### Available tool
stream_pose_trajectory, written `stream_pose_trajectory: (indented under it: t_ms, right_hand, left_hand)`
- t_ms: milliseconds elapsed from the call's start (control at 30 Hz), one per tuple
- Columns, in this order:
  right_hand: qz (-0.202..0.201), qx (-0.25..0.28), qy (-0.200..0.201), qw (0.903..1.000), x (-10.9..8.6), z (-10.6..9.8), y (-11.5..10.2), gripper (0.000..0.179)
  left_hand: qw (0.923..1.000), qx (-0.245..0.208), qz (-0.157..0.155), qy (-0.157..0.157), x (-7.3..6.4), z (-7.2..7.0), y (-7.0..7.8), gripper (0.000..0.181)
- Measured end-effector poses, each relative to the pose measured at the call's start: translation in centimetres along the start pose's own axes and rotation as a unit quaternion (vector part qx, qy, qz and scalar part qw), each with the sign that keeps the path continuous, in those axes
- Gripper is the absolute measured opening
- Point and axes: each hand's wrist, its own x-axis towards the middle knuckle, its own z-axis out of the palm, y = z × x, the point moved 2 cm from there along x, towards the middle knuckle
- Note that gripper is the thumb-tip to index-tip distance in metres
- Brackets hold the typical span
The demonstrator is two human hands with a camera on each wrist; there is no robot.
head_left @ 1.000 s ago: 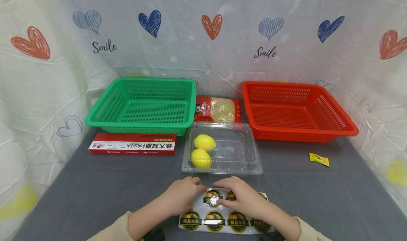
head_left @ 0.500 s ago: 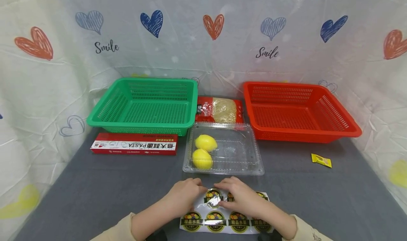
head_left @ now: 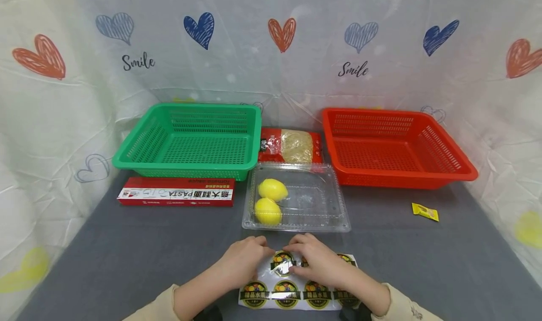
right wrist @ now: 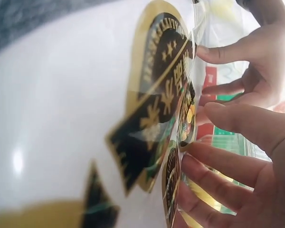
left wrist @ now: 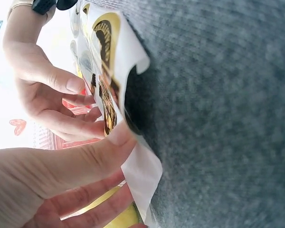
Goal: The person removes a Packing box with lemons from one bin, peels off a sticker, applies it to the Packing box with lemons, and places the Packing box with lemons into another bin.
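Note:
A white sheet of round black-and-gold fruit stickers (head_left: 286, 293) lies at the front of the table, its near row showing several labels. At its far left corner my left hand (head_left: 245, 260) pinches the sheet, thumb on the printed face and fingers behind. That edge curls up off the cloth in the left wrist view, where the left thumb (left wrist: 95, 154) shows large. My right hand (head_left: 319, 262) hovers over the far row with bent, spread fingers, its fingertips close to one sticker (head_left: 281, 263) and the sheet's far edge. Whether they touch the paper is unclear. The right palm hides other labels.
Beyond the hands sits a clear plastic box (head_left: 313, 208) with two lemons (head_left: 271, 190) in it. A green basket (head_left: 186, 166), a red basket (head_left: 402, 176), a noodle packet (head_left: 296, 147), a pasta box (head_left: 175, 191) and a small yellow packet (head_left: 425, 212) lie around.
My right hand has shifted very slightly over the sheet. The left hand keeps its place, and the head view sways a little.

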Motion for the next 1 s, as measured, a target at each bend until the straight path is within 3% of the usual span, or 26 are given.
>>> stream_pose_trajectory:
  t_ms: [333, 667, 1000]
  right_hand:
    - [0.007, 0.019, 0.019, 0.9996, -0.15, -0.01, -0.16, 0.03]
    - [-0.004, 0.083, 0.055, 0.995, -0.01, -0.14, -0.44, 0.014]
    - [-0.001, 0.115, 0.089, 0.9894, -0.18, 0.0, -0.65, 0.017]
  left_hand:
    - [1.0, -0.002, -0.003, 0.001, -0.04, -0.02, 0.15, 0.045]
    - [0.9999, -0.002, 0.003, 0.011, -0.08, 0.05, 0.21, 0.044]
    - [0.9995, 0.008, 0.018, 0.024, -0.28, 0.09, 0.17, 0.045]
